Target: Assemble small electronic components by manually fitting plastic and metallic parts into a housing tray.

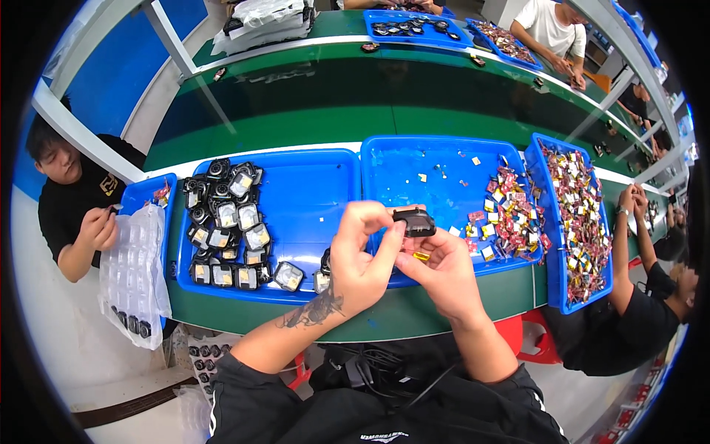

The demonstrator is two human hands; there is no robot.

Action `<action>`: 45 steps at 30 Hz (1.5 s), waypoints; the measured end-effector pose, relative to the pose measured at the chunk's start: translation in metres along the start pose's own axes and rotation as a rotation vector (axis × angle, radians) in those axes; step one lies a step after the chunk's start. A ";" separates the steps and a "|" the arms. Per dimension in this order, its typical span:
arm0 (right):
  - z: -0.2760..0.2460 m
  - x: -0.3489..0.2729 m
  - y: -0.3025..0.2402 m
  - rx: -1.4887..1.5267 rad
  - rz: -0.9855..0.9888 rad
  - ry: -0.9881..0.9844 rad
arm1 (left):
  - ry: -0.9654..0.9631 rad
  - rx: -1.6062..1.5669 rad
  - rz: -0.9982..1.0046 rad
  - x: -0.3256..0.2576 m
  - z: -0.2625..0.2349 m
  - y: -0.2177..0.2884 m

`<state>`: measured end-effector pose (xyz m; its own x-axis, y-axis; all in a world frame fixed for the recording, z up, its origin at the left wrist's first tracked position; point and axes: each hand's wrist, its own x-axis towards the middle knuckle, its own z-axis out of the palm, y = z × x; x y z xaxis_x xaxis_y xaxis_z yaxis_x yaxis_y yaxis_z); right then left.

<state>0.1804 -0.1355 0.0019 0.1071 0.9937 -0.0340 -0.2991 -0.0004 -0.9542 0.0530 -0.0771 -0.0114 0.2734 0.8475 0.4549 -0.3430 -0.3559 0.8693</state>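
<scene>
In front of my chest, my left hand point(364, 250) pinches a small black plastic housing point(415, 221) between thumb and fingers. My right hand point(442, 268) is closed up against the underside of the same housing, its thumb and fingertips close to my left thumb. By the right fingertips shows a small shiny yellow piece point(421, 256); whether it is attached to the housing I cannot tell. Below my hands is the front rim of a blue tray point(399, 280). To its right side lie many small red circuit boards with white and yellow parts point(510, 214).
At left, another blue tray point(314, 174) holds stacked black housings point(225, 214). A third blue tray point(560, 285), heaped with small parts, stands right. A person point(81, 200) sits left beside a clear plastic blister tray point(133, 266). A green conveyor belt point(333, 96) runs behind.
</scene>
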 end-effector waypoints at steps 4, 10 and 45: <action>-0.002 -0.002 -0.002 -0.436 -0.246 0.224 | -0.072 0.507 0.239 0.008 0.000 0.016; -0.002 -0.007 -0.017 -1.063 -0.884 0.413 | -0.141 0.571 0.266 0.011 -0.001 0.023; -0.043 -0.027 -0.029 0.129 0.058 0.018 | -0.399 0.731 0.499 0.014 -0.011 0.012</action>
<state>0.2268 -0.1673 0.0181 0.1026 0.9902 -0.0946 -0.4246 -0.0424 -0.9044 0.0430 -0.0653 0.0029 0.5790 0.3850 0.7187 0.1041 -0.9092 0.4032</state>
